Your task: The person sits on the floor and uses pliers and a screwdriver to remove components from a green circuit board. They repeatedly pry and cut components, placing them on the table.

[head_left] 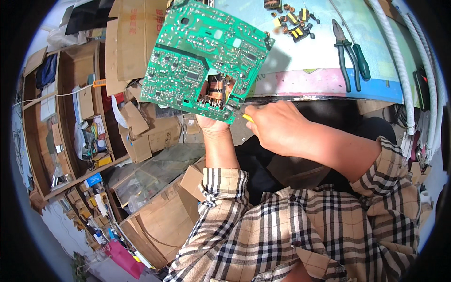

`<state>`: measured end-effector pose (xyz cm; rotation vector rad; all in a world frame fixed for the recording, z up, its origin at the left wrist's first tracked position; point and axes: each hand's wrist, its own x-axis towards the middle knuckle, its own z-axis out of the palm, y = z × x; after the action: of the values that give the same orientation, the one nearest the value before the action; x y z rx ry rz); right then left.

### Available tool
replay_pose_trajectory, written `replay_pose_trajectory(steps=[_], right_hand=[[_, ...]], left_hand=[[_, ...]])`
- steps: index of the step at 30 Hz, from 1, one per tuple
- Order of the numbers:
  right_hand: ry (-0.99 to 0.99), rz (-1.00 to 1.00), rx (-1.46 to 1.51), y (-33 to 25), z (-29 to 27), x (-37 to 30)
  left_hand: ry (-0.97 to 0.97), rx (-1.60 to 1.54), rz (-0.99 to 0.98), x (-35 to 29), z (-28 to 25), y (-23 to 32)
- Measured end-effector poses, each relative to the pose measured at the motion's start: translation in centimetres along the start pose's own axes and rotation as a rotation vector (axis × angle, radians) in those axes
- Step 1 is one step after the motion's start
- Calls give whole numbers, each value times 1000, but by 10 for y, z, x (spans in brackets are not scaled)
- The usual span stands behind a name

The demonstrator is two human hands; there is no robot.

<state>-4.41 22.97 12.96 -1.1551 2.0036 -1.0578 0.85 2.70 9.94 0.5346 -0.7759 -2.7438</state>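
Note:
A green circuit board [181, 84], solder side facing up, is held tilted above the near edge of the table. My left hand [213, 125] grips it from underneath at its near edge; most of those fingers are hidden behind the board. Through a cut-out in the board shows a copper-wound transformer [216, 87]. My right hand [281, 127] is closed around a thin tool with a yellow handle [248, 118]. The tool's tip reaches the board beside the transformer's pins; its exact kind is hard to make out.
On the table [300, 84] lie green-handled pliers [345, 58], a screwdriver with a dark green handle [361, 62] and several small transformers [297, 33]. Pale corrugated hoses [393, 56] run along the right. Cardboard [134, 47] and a wooden shelf unit [63, 136] stand at the left.

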Motion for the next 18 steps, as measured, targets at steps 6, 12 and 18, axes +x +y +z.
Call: replay_pose_trajectory(steps=[6, 12, 18], right_hand=[[-339, 62, 642, 11, -12, 13], [-485, 159, 991, 13, -15, 17], [-506, 198, 1017, 14, -19, 15]], left_hand=[[-84, 38, -21, 2, -6, -3], [-192, 67, -82, -2, -8, -10], [-209, 92, -100, 0, -11, -10]])
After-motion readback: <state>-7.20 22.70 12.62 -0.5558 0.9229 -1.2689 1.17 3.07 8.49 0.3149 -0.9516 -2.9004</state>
